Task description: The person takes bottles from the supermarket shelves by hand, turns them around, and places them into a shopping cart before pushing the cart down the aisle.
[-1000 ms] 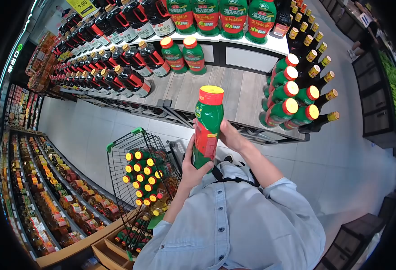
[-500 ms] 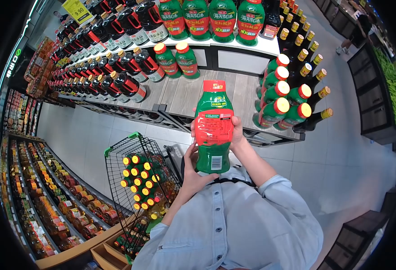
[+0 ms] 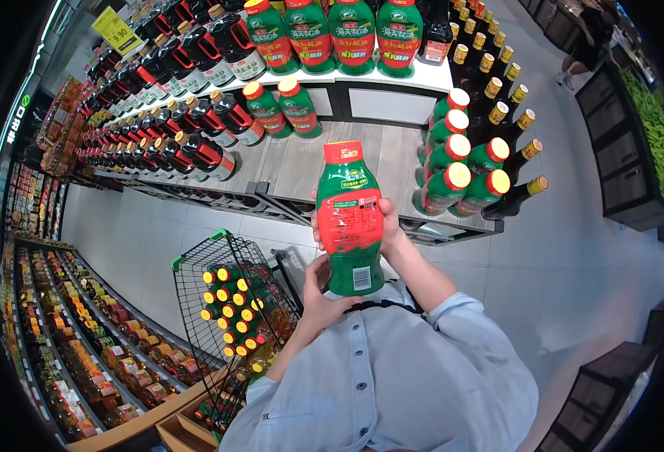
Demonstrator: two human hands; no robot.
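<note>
A green oyster sauce bottle [image 3: 353,218] with a red label and red neck band is held upright in front of my shirt, its text panel and barcode facing me. My left hand [image 3: 320,297] grips it low on the left, near the base. Around the right side of its middle wraps my right hand [image 3: 391,224], with some fingers hidden behind the bottle. Beyond it, matching yellow-capped bottles [image 3: 451,184] stand at the right end of the wooden shelf [image 3: 370,147]. Two more green bottles [image 3: 298,109] are further left on that shelf.
A black wire cart [image 3: 196,316] at my left holds several yellow-capped bottles. Dark sauce bottles [image 3: 204,154] line the display's left side, and tall dark bottles [image 3: 524,154] its right. Shelves of oil bottles [image 3: 113,331] curve along the lower left. A person [image 3: 590,41] is far right.
The view has shifted slightly, so the display sits a little further left. Both hands keep their hold on the bottle, which is tilted slightly differently.
</note>
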